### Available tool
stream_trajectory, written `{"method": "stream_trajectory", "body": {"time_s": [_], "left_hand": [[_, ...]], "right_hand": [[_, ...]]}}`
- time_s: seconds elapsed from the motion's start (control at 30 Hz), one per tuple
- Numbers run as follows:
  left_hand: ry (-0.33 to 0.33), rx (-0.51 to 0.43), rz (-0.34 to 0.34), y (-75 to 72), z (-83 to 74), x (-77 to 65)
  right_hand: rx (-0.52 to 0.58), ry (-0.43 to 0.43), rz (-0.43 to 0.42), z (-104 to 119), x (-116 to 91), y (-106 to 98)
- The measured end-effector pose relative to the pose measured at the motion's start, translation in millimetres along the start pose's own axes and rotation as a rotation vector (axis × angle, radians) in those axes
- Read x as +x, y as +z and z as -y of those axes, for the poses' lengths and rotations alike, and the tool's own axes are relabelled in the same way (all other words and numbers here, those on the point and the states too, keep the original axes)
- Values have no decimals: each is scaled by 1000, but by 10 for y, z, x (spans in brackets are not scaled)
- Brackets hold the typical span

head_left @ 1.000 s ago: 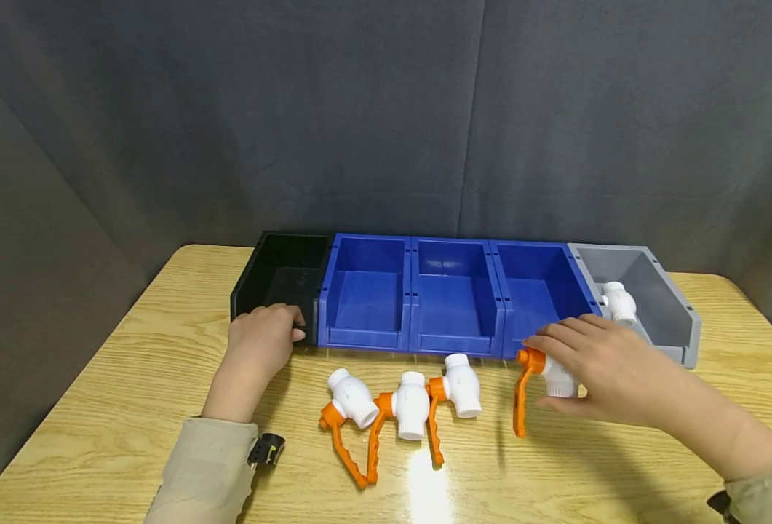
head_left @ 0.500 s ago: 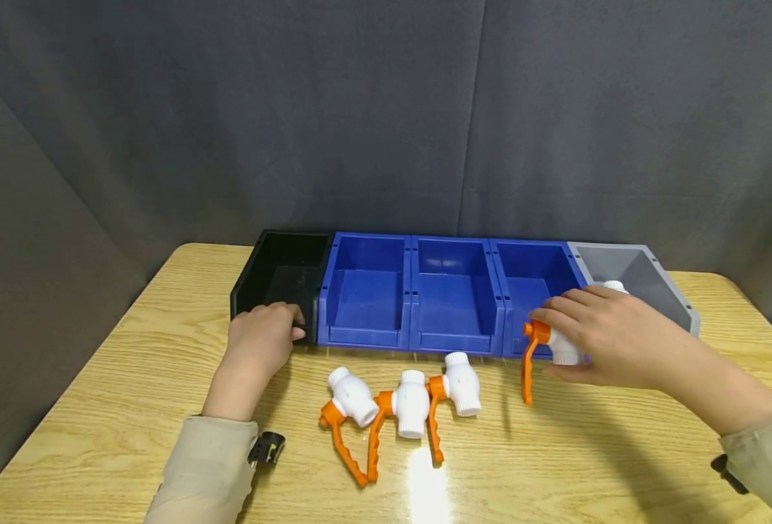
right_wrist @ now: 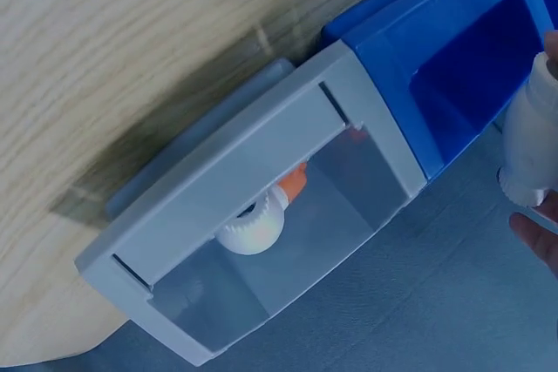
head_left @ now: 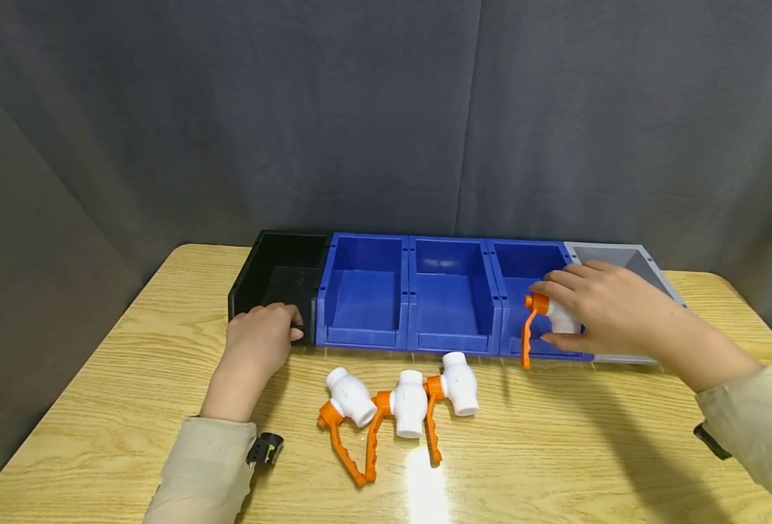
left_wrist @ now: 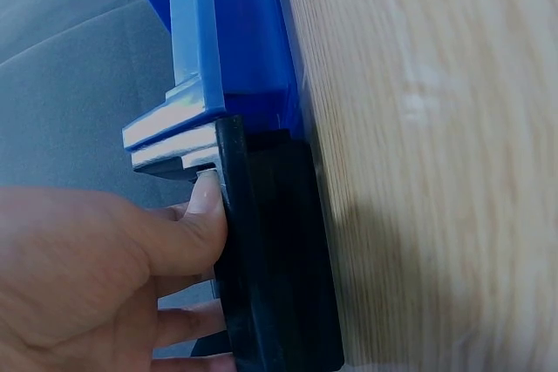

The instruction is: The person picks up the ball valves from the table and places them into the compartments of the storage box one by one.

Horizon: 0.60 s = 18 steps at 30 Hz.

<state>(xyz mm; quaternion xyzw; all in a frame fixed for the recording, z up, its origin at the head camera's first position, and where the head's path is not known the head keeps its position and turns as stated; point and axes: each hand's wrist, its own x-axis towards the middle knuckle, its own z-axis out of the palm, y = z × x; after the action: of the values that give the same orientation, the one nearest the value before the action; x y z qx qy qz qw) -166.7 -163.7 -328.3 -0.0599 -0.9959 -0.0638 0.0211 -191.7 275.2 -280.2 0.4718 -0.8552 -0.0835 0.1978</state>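
Right grip [head_left: 611, 309] curled round white valve [head_left: 562, 318], orange handle [head_left: 527, 342] down; left grip [head_left: 260, 335] pinches black bin [head_left: 287, 284]. Five valves [head_left: 410, 404], five bins [head_left: 451, 298].

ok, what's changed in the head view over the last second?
The right hand has carried its orange-handled valve forward, away from the person, so it now overlaps the rightmost blue bin in view. Nothing newly grasped or released. Unchanged: left hand holding the black bin, three other valves lying on the table.
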Motion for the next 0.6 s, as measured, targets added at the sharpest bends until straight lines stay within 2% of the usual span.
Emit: {"method": "stream_trajectory", "body": {"time_s": [0.6], "left_hand": [[-4, -3, 5, 9, 8, 3]], "right_hand": [[-42, 74, 116, -261, 195, 46]]}}
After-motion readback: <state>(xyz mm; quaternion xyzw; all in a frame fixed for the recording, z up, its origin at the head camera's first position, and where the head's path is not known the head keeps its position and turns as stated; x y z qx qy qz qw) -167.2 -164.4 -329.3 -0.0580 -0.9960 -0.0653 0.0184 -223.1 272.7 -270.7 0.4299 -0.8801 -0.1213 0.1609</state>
